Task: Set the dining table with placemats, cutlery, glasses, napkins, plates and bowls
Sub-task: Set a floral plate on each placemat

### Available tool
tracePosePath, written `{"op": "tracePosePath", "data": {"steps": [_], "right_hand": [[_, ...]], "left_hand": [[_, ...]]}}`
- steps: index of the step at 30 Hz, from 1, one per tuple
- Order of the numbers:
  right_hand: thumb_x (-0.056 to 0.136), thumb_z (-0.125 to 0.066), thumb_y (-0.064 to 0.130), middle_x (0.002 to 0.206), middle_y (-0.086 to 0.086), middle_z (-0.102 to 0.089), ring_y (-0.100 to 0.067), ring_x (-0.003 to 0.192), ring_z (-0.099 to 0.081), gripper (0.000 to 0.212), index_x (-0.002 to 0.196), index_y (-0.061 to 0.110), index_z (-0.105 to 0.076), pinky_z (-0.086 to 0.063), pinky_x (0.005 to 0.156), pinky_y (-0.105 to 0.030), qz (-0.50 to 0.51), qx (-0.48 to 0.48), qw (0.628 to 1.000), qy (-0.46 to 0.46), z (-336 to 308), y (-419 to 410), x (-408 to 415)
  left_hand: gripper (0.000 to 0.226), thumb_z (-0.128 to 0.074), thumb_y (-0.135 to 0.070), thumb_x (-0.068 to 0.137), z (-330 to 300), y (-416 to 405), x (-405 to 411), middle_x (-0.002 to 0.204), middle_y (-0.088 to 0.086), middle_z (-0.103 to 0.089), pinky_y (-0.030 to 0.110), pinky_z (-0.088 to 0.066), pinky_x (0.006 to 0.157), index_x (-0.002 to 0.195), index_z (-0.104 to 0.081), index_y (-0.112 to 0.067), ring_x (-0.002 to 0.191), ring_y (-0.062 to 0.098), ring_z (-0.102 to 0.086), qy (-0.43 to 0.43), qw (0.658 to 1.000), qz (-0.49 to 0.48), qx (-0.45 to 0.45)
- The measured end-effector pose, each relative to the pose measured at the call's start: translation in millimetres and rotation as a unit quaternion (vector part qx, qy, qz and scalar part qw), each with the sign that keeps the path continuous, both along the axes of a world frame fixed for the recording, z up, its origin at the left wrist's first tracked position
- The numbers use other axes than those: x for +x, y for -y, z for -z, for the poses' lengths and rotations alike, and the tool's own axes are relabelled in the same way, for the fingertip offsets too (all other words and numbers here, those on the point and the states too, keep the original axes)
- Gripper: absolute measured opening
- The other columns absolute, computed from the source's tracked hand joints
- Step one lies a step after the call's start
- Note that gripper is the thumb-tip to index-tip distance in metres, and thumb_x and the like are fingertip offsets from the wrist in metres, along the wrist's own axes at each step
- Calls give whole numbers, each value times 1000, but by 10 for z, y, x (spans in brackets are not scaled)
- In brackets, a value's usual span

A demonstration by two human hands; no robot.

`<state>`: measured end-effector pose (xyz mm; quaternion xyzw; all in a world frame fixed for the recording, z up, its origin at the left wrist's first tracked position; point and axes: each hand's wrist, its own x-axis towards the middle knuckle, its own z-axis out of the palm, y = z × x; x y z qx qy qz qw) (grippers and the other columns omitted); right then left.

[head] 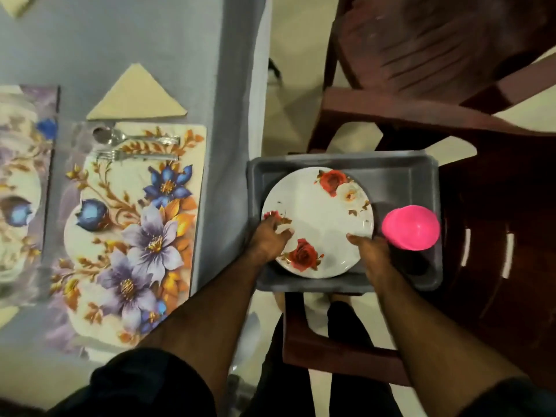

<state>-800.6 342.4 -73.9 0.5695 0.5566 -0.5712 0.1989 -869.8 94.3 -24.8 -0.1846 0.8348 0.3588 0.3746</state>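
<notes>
Far left, a second placemat (21,188) runs off the frame edge, blurred, whatever sits on it unreadable; beside it the floral placemat (132,233) lies on the grey tablecloth (192,55) with spoon (135,137) and fork (135,154) across its top end and a folded triangular napkin (136,96) just above. Right of the table, a grey tray (421,179) rests on a dark red chair (496,236), holding a rose-patterned plate (316,212) and a pink bowl (410,231). Left hand (269,239) grips the plate's left rim, fingers curled over it; right hand (371,251) holds the lower right rim, fingertips hidden beneath; whether more plates lie underneath cannot be told.
</notes>
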Motion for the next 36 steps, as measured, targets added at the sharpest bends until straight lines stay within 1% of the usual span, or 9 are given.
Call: {"op": "tracePosePath", "data": {"steps": [3, 8, 11, 16, 21, 24, 27, 32, 36], "right_hand": [[33, -96, 36, 107, 0, -78, -26, 95, -75, 91, 118, 11, -73, -62, 90, -49, -1, 22, 1000, 4, 463, 48, 131], [68, -96, 17, 119, -6, -75, -27, 103, -72, 61, 123, 9, -71, -60, 89, -44, -7, 31, 999, -6, 273, 134, 176], [85, -86, 14, 117, -9, -73, -27, 99, -69, 44, 124, 4, -69, -54, 68, -31, -28, -16, 999, -13, 123, 62, 235], [83, -86, 11, 118, -3, -77, -27, 108, -72, 44, 125, 13, -71, -58, 96, -48, -34, -75, 995, -54, -227, -104, 233], [71, -92, 12, 114, -8, -78, -31, 107, -74, 49, 117, 12, -74, -56, 101, -56, -26, -98, 989, -111, -861, -333, 330], [60, -97, 25, 117, -8, -78, -30, 111, -73, 69, 123, 10, -72, -55, 102, -55, -43, -125, 980, -151, -1451, -466, 381], [62, -97, 19, 114, -10, -78, -30, 110, -73, 65, 121, 7, -72, -58, 98, -53, -56, -158, 969, -183, -2077, -563, 360], [58, -100, 24, 117, -13, -77, -35, 113, -72, 68, 118, 4, -73, -55, 103, -50, -131, -200, 942, -236, -2947, -507, 98], [48, -104, 31, 119, -13, -76, -34, 111, -73, 83, 121, 5, -72, -52, 105, -54, -208, -224, 910, -280, -3500, -255, -137]], "left_hand": [[51, -76, -30, 95, 126, 62, 98, 134, 2, -65, 25, -47, 101, 140, -62, -10, 121, 22, -62, 12, 1000, -22, 2], [32, -76, -32, 95, 117, 103, 364, 117, 3, -69, 36, -55, 99, 119, -66, -14, 108, 23, -66, 30, 998, -56, 6], [30, -77, -32, 94, 29, 120, 445, 116, 3, -73, 36, -56, 99, 117, -70, -14, 108, 23, -68, 33, 997, -74, 3], [31, -76, -32, 94, -289, 109, 423, 116, 3, -74, 31, -55, 94, 117, -71, -12, 106, 23, -70, 24, 995, -98, -17], [45, -72, -49, 93, -878, 44, 365, 122, 9, -73, 34, -55, 92, 121, -68, -15, 110, 32, -69, -2, 988, -97, -120], [72, -65, -71, 85, -1245, 33, 397, 130, 9, -70, 44, -57, 99, 133, -63, -17, 119, 35, -67, -4, 979, -143, -145], [87, -71, -77, 65, -1617, 65, 493, 120, 8, -77, 51, -61, 95, 127, -71, -16, 105, 33, -74, 43, 957, -288, -3], [42, -74, -33, 95, -2798, 84, 726, 128, 20, -72, 61, -47, 112, 129, -73, -8, 118, 41, -70, -2, 848, -414, 329], [44, -56, -41, 105, -3541, 260, 973, 133, 21, -70, 55, -49, 109, 130, -73, -9, 123, 39, -67, -77, 761, -478, 432]]}}
